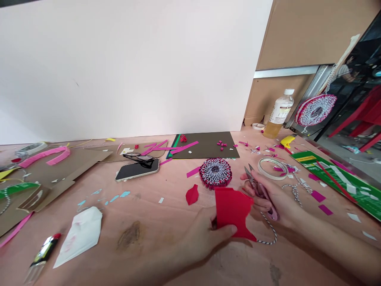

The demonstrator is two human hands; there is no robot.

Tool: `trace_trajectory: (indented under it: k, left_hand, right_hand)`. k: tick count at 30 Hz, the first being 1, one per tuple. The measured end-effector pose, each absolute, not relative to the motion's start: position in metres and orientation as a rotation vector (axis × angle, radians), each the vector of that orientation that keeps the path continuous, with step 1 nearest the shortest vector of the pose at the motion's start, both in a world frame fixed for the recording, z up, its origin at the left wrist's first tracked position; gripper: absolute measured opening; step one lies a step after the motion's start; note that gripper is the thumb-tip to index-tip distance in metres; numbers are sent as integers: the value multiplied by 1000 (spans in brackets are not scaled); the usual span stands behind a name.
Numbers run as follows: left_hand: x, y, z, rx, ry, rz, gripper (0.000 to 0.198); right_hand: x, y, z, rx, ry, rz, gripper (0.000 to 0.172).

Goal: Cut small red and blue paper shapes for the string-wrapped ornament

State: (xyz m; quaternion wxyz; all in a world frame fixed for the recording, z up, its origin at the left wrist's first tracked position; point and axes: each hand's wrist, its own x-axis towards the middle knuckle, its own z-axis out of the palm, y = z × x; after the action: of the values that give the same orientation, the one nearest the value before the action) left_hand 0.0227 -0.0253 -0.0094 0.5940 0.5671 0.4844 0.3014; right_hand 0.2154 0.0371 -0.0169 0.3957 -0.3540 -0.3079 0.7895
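Note:
My left hand (210, 230) grips a sheet of red paper (233, 214) by its lower left part, thumb on top. The paper's right edge is cut in a wavy line. In my right hand (275, 194) are small scissors (262, 192) with pinkish handles, their blades pointing up and left, just above the paper's right side. A red leaf-shaped cutout (192, 195) lies on the table, left of the paper. Behind the paper sits a round ornament of black-and-white cord with a magenta rim (215, 172). A striped cord (269, 238) curls out beside the paper's lower right corner.
A phone (137, 170) with glasses (139, 158) lies left of centre. A masking tape roll (273, 169), a bottle (279, 113) and a green sheet (339, 178) are on the right. Cardboard (59, 171), a white mask-like pouch (79, 234) and a glue tube (44, 252) are at left.

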Motion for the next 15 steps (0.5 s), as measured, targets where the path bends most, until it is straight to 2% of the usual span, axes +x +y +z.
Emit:
trace_trajectory:
  k: [4, 8, 12, 15]
  left_hand:
    - [21, -31, 14, 1746, 1161, 458, 13]
    - [20, -32, 18, 1776, 1218, 387, 14]
    - [23, -31, 0, 1542, 1183, 605, 53]
    - [27, -33, -10, 1262, 1164, 927, 61]
  right_hand:
    - [211, 28, -15, -947, -993, 1907, 23]
    - [209, 22, -15, -1051, -1103, 1846, 24]
    - [211, 21, -11, -978, -1172, 1841, 32]
    - [215, 29, -11, -965, -1328, 1747, 32]
